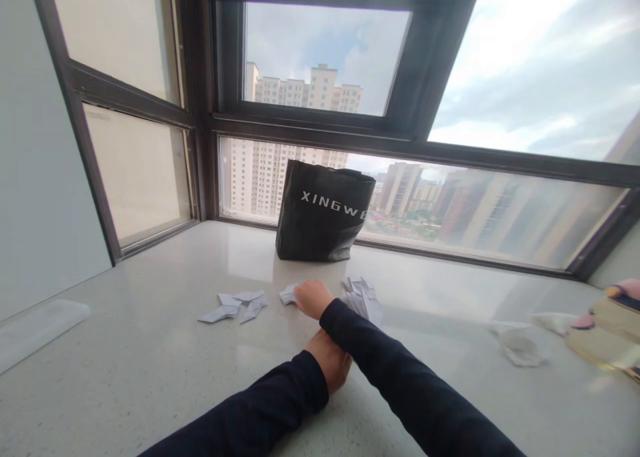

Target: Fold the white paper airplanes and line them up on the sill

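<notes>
My right hand [314, 298] reaches across to the left with its fingers closed on a small folded white paper piece [287, 295] at the worktop. Below the right wrist, my left hand [330, 362] is curled, partly covered by the right sleeve; whatever is in its fingers is hidden. To the left lies a loose group of folded paper pieces [235, 306], some overlapping. Another bunch of folded paper pieces [361, 294] rests to the right of my right hand, just beyond the forearm.
A black bag with white lettering [325, 220] stands upright by the window. At the left edge lies a translucent plastic tray or lid [47, 330]. Crumpled white tissue [523, 344] and a beige and pink object [607, 324] are at the right, blurred.
</notes>
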A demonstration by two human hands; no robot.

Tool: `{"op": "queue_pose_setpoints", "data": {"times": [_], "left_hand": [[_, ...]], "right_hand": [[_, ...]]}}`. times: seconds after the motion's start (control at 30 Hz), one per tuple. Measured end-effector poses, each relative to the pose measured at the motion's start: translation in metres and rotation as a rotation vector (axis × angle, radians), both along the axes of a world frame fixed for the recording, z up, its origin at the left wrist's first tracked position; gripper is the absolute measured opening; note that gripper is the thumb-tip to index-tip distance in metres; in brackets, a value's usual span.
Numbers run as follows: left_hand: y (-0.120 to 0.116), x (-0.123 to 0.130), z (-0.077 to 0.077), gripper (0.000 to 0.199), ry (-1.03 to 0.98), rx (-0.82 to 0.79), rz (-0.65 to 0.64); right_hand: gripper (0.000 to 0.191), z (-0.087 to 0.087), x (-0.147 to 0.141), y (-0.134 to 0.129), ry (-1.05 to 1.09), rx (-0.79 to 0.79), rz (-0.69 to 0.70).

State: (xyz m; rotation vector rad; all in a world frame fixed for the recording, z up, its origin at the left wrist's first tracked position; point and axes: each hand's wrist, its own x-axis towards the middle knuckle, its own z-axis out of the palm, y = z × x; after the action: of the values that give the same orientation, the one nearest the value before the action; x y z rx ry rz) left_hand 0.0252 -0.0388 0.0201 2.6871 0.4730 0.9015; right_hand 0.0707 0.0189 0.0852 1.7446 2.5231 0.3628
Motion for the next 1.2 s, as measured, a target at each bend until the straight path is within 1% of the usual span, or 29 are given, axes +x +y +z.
{"op": "queue_pose_setpoints", "data": {"times": [0.07, 0.1, 0.2, 0.27, 0.3, 0.37, 0.43, 0.5, 0.6, 0.67, 0.73, 0.8, 0.87, 0.93, 1.0, 1.07, 1.13, 1.2], "left_hand": [[0.000, 0.000, -0.001, 0.036, -0.012, -0.006, -0.012], [0.000, 0.000, -0.001, 0.036, -0.019, -0.005, -0.008], [0.000, -0.001, 0.002, 0.035, 0.000, -0.020, 0.043], [0.001, -0.002, 0.004, 0.037, 0.034, -0.045, 0.072], [0.002, -0.002, 0.004, 0.040, 0.046, -0.058, 0.080], [0.004, -0.003, 0.005, 0.047, 0.052, -0.085, 0.104], [0.006, -0.003, 0.006, 0.049, 0.047, -0.118, 0.153], [0.007, -0.002, 0.005, 0.049, 0.039, -0.145, 0.189], [0.007, 0.000, 0.006, 0.049, -0.006, -0.141, 0.195], [0.006, -0.001, 0.008, 0.047, -0.054, -0.104, 0.160], [0.003, -0.004, 0.014, 0.044, -0.096, -0.058, 0.098], [-0.002, -0.009, 0.021, 0.038, -0.103, 0.002, 0.023], [-0.008, -0.014, 0.028, 0.029, -0.053, 0.094, -0.063], [-0.015, -0.017, 0.033, 0.023, 0.039, 0.206, -0.168], [-0.020, -0.018, 0.034, 0.021, 0.139, 0.297, -0.262], [-0.023, -0.016, 0.032, 0.024, 0.220, 0.344, -0.319], [-0.024, -0.013, 0.029, 0.027, 0.274, 0.350, -0.346], [-0.024, -0.010, 0.027, 0.027, 0.294, 0.331, -0.351]], "right_hand": [[0.016, 0.000, -0.003, -0.003, -0.011, 0.020, 0.004], [0.017, 0.002, -0.003, -0.006, -0.008, 0.037, 0.004], [0.021, 0.021, 0.011, -0.023, 0.023, 0.101, -0.008], [0.025, 0.037, 0.032, -0.043, 0.088, 0.179, -0.009], [0.024, 0.044, 0.046, -0.055, 0.194, 0.278, 0.004], [0.024, 0.050, 0.076, -0.086, 0.323, 0.415, 0.054], [0.026, 0.045, 0.104, -0.120, 0.336, 0.449, 0.105], [0.028, 0.029, 0.124, -0.155, 0.268, 0.405, 0.150], [0.035, -0.001, 0.140, -0.195, 0.144, 0.382, 0.191], [0.037, -0.016, 0.142, -0.209, 0.105, 0.376, 0.201], [0.037, -0.022, 0.141, -0.213, 0.089, 0.377, 0.197], [0.035, -0.023, 0.138, -0.210, 0.076, 0.384, 0.205], [0.034, -0.022, 0.135, -0.205, 0.057, 0.387, 0.228], [0.034, -0.024, 0.132, -0.201, 0.028, 0.384, 0.254], [0.035, -0.028, 0.131, -0.201, 0.005, 0.386, 0.268], [0.036, -0.033, 0.131, -0.202, -0.007, 0.385, 0.266], [0.037, -0.035, 0.132, -0.204, -0.003, 0.379, 0.257], [0.036, -0.030, 0.132, -0.205, 0.023, 0.388, 0.249]]}}
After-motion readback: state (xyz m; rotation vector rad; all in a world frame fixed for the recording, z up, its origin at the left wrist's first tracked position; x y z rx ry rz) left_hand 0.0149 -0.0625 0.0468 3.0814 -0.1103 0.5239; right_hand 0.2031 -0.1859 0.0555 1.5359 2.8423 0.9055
